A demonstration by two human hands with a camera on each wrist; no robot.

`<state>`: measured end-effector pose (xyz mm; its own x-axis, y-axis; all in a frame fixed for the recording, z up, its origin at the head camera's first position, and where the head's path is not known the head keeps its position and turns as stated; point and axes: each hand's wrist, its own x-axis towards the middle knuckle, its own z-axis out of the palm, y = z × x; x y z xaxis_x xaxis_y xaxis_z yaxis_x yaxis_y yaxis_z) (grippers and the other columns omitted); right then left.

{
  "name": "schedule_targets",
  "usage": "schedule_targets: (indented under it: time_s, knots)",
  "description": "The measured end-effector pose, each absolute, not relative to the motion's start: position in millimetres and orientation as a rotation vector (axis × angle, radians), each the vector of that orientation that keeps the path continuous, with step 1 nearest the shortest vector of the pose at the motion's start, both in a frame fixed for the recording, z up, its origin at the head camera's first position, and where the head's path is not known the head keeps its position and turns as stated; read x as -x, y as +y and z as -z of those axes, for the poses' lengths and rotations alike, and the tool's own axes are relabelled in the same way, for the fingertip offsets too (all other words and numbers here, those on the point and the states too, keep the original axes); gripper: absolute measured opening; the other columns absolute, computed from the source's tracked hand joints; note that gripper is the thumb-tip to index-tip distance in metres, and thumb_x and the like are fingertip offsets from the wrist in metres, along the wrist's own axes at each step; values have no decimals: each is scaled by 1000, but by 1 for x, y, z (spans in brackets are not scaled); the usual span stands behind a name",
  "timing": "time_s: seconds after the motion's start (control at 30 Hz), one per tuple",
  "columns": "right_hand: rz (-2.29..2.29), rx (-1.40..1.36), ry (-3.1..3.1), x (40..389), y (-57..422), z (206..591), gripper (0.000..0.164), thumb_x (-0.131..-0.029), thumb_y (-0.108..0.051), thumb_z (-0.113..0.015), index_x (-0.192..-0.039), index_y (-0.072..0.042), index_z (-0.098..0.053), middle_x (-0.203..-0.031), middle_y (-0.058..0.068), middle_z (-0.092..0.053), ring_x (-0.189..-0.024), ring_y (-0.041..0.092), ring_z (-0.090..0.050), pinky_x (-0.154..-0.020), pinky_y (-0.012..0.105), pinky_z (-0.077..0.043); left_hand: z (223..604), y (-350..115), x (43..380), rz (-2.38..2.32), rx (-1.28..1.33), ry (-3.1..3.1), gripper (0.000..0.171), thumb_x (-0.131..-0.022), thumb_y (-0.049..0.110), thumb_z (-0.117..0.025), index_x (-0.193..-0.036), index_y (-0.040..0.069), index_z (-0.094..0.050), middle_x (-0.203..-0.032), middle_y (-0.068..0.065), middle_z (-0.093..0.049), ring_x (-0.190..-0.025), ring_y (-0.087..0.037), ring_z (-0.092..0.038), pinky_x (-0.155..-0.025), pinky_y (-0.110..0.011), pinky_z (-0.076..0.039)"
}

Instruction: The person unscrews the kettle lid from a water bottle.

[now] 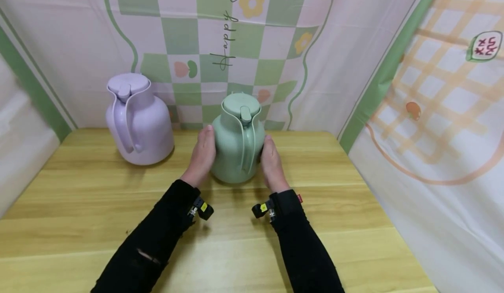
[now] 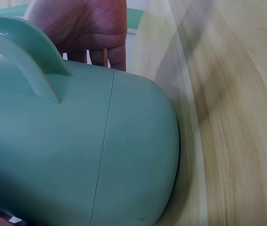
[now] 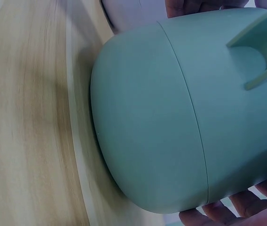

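On the table [image 1: 354, 227], right of the lilac jug [image 1: 151, 129], the green jug [image 1: 231, 148] sits upright, left hand [image 1: 202, 155] and right hand [image 1: 273, 164] clamped on its opposite sides; step judged two-handed positioning, next move calling for even pressure.

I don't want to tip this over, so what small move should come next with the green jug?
I'd probably press the left hand and right hand inward evenly before shifting anything. They flank the green jug on opposite sides, and neither is on its handle, which faces the person, so balanced side pressure looks safest.
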<state>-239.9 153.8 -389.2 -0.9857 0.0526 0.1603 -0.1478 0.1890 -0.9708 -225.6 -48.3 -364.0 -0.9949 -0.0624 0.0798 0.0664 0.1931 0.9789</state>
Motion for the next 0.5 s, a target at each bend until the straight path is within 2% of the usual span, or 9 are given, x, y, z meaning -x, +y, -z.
schedule_targets:
  time_s: [0.17,0.33,0.5]
  knots:
    - [-1914,-97,-2301,238,153,390,77,-94,-72,-15,-143,-17,-40,-153,-2,-34,-141,14,-26,-116,42,-21,363,-50,223,1954,18,-2345,95,-88,80,-10,-156,14,-19,-160,-10,-23,-144,-25,-19,-117,-45,-16]
    - [-1904,-133,-2303,236,152,389,73,-95,-71,-15,-127,-13,-45,-143,1,-41,-135,14,-32,-112,43,-27,365,-51,221,1984,41,-2335,95,-88,80,-10,-156,13,-18,-160,-10,-22,-144,-24,-18,-117,-47,-15]
    - [-1866,-197,-2318,234,151,389,71,-95,-70,-12,-121,-12,-45,-141,2,-42,-134,14,-33,-112,43,-27,365,-53,217,1987,42,-2347,94,-88,80,-9,-156,15,-15,-160,-9,-20,-145,-25,-17,-117,-49,-15]
